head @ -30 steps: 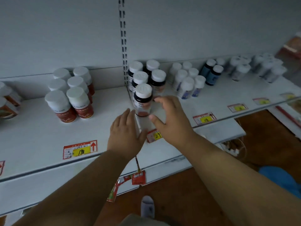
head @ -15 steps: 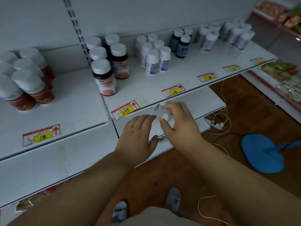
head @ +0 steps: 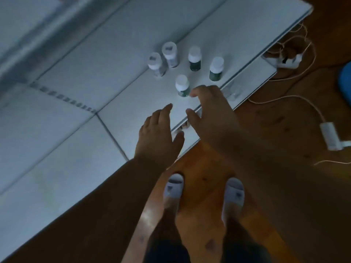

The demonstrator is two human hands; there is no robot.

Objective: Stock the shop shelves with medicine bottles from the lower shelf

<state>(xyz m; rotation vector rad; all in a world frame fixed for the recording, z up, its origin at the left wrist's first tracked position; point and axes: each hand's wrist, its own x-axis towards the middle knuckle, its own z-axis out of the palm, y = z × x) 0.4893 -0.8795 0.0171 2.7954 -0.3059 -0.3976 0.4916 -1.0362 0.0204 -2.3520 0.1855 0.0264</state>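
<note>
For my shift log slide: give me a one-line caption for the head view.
Both open hands, left hand and right hand, reach toward five white-capped medicine bottles on the lower shelf.

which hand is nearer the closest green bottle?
Right. The right hand has fingertips right beside the green bottle, not gripping it. The left hand is lower-left, clearly apart from it.

Both bare forearms reach forward and down, side by side. Left hand (head: 157, 133) flat, fingers straight, thumb out. Right hand (head: 212, 112) spread, fingers loosely arched, thumb apart, holding nothing.
</note>
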